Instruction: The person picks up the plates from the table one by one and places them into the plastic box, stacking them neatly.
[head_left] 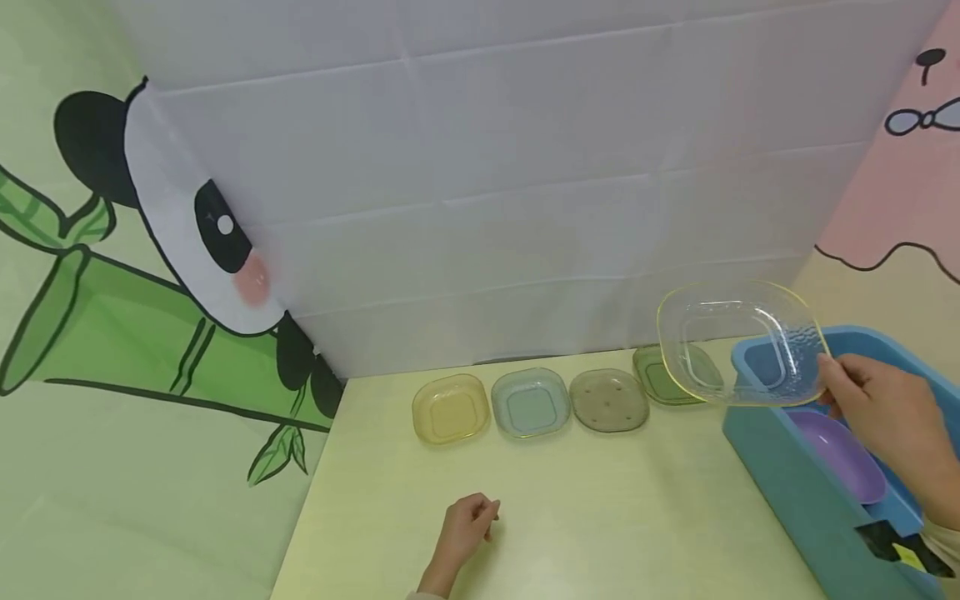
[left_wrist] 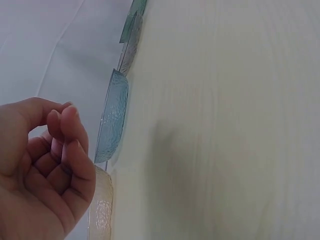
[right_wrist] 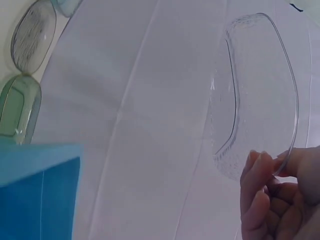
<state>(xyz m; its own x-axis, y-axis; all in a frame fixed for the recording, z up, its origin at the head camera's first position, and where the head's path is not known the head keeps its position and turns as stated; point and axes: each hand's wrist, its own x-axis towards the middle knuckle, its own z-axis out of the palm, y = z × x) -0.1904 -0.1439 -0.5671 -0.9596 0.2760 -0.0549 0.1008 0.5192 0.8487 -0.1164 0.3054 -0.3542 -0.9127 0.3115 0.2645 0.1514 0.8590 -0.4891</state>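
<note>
My right hand pinches a clear square plate with rounded corners by its near right edge. It holds the plate up, tilted, overlapping the blue bin in the head view. In the right wrist view, thumb and fingertips grip the rim of the clear plate. My left hand is over the table, fingers loosely curled and holding nothing. Beyond it, along the back edge, stand a yellow plate, a light blue plate, a greyish-brown plate and a green plate, the last partly behind the clear one.
A blue bin stands at the right with a purple dish inside. The pale yellow table meets a white cloth backdrop at the back. A panda print covers the left side.
</note>
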